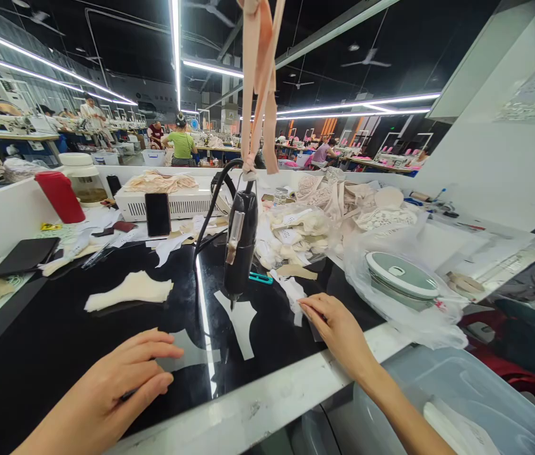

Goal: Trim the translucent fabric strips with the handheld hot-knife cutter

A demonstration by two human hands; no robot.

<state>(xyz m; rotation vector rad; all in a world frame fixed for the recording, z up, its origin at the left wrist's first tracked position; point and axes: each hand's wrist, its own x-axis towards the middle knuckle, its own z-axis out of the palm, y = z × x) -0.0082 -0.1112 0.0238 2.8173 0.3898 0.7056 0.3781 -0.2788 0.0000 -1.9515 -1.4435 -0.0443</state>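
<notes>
My left hand (pixel 127 382) is held palm down over the glossy black tabletop (pixel 49 354), fingers apart and nothing between them. Just beyond its fingertips lies a grey translucent cut piece (pixel 186 355). My right hand (pixel 338 332) pinches the edge of a thin white cut piece (pixel 292 296) at the right of the black surface. Between the hands a pale, curved cut piece (pixel 242 325) lies flat. Above it hangs a black corded power tool (pixel 241 243), tip down. A thick cream foam-like piece (pixel 129 291) rests farther left.
Peach straps (pixel 260 82) suspend the tool. A phone (pixel 158 215) leans on a white vented box (pixel 186 201). Behind the tool are a teal cutter (pixel 261 278) and heaped cream pieces (pixel 295 230). A plastic bag with a green oval item (pixel 402 276) sits right. People work at sewing tables beyond.
</notes>
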